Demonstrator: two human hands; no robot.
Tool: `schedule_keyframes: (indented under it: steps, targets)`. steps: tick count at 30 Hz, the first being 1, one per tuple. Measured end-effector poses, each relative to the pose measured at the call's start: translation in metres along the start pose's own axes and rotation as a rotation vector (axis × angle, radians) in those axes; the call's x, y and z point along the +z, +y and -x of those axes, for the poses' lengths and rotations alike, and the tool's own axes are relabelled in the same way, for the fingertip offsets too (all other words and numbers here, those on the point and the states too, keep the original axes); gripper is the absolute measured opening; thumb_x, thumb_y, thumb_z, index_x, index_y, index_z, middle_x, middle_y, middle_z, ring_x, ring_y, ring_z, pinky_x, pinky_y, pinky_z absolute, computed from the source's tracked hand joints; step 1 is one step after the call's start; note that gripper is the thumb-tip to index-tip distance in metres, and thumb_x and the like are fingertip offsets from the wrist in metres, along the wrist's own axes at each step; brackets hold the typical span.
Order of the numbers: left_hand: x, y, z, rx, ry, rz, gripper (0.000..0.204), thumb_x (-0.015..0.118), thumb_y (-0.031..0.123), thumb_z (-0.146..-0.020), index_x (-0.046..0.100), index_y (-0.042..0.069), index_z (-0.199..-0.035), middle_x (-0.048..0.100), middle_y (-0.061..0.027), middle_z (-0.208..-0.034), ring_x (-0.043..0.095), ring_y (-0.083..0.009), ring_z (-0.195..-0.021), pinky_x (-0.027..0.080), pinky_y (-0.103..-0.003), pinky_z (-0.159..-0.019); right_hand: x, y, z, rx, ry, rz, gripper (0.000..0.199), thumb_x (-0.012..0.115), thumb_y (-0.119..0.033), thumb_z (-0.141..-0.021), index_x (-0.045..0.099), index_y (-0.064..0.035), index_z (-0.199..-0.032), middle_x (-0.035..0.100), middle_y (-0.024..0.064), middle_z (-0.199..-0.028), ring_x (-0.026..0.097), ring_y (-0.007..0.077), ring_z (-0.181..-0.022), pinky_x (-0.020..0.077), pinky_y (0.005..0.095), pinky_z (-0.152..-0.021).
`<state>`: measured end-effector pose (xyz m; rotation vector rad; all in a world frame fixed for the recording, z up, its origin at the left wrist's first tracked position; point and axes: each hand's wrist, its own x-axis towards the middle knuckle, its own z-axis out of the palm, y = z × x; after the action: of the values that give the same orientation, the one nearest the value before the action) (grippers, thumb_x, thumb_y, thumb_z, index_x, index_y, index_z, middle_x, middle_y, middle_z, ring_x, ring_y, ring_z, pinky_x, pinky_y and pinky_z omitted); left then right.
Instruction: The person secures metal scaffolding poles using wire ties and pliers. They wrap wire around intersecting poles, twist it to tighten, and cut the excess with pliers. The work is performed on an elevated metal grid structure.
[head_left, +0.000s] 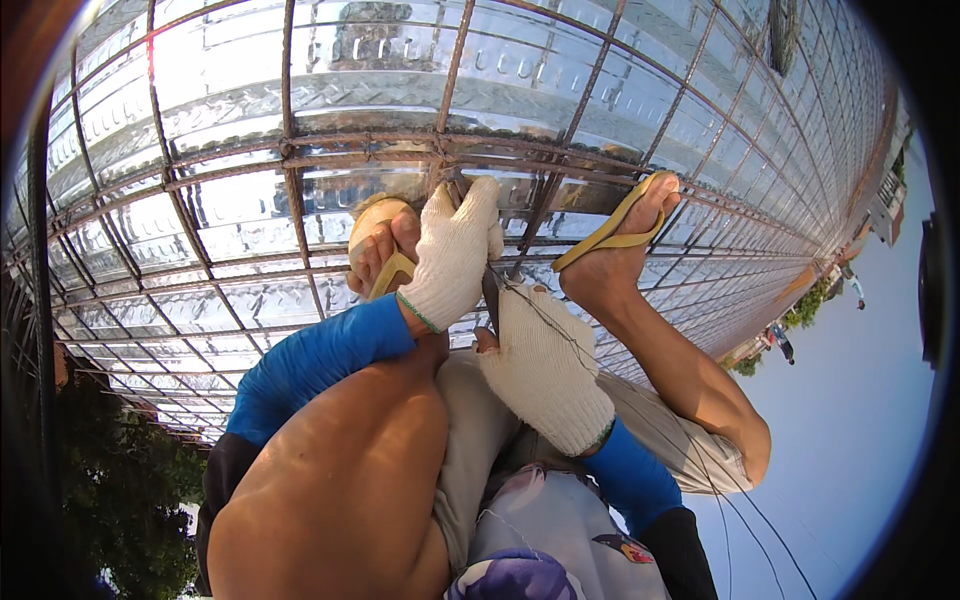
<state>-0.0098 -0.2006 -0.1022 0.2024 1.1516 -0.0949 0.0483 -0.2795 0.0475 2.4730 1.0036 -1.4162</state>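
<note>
My left hand, in a white knit glove, is closed with its fingertips against a rusty rebar crossing. What it pinches there is hidden. My right hand, also gloved, with bare fingertips showing, is closed nearer to me and to the right. Between its thumb and fingers stands a dark metal hand tool; its full shape is hidden. Thin dark tie wires run over the back of this glove and trail down to the lower right.
A rebar mesh spreads over shiny ribbed metal decking. My feet in yellow flip-flops rest on the bars, either side of my hands. A wire bundle lies at the far right. Trees and sky border the deck.
</note>
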Motion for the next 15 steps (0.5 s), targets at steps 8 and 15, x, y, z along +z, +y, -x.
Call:
schedule_keyframes:
  steps: [8,15]
  targets:
    - [-0.017,-0.016,-0.017,-0.015,-0.186,0.349,0.061,0.079,0.07,-0.085,0.054,0.017,-0.102,0.04,0.0066,-0.077,0.036,-0.0138,-0.06,0.03,-0.034,-0.058,-0.134,0.042,-0.01,0.06,0.148,-0.07,0.04,0.086,-0.024,-0.091,0.073,-0.0039,-0.122,0.075,0.0139,-0.098,0.074,0.0247,-0.09,0.0581,0.0395,-0.081]
    - [-0.017,-0.018,-0.021,0.101,-0.456,0.444,0.07,0.082,0.075,-0.079,0.056,0.017,-0.107,0.036,0.0065,-0.075,0.034,-0.0134,-0.059,0.028,-0.035,-0.057,-0.054,0.17,-0.004,0.011,0.059,-0.337,0.026,0.087,-0.029,-0.089,0.075,-0.0069,-0.092,0.067,0.0072,-0.069,0.067,0.0238,-0.064,0.0555,0.0408,-0.064]
